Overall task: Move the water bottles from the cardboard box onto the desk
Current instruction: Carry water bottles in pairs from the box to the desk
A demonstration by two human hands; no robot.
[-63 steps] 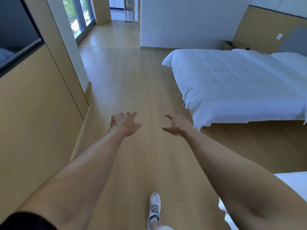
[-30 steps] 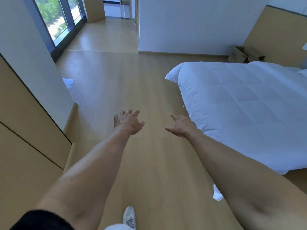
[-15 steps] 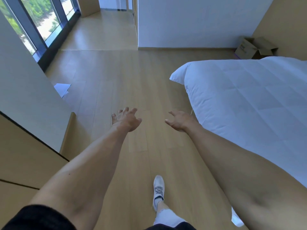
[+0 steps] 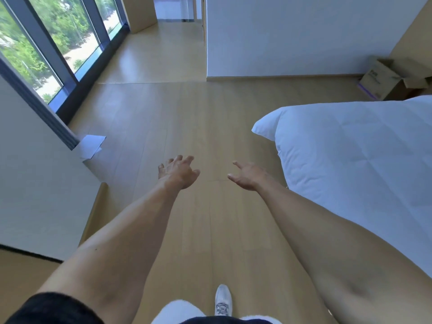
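A cardboard box (image 4: 383, 81) with open flaps stands on the floor at the far right, against the wall beyond the bed. Its inside is hidden from here, and no water bottles or desk are in view. My left hand (image 4: 178, 171) and my right hand (image 4: 246, 175) are stretched out in front of me above the wooden floor, far from the box. Both have loosely spread fingers and hold nothing.
A bed with a white duvet (image 4: 355, 155) fills the right side. A white wall (image 4: 30, 174) and tall windows (image 4: 53, 40) run along the left. White paper sheets (image 4: 90, 146) lie on the floor by the wall corner. My shoe (image 4: 223, 300) is at the bottom.
I have walked forward along the floor; the bed, the wall corner and the cardboard box are nearer and more in view. Both hands stay outstretched and hold nothing.
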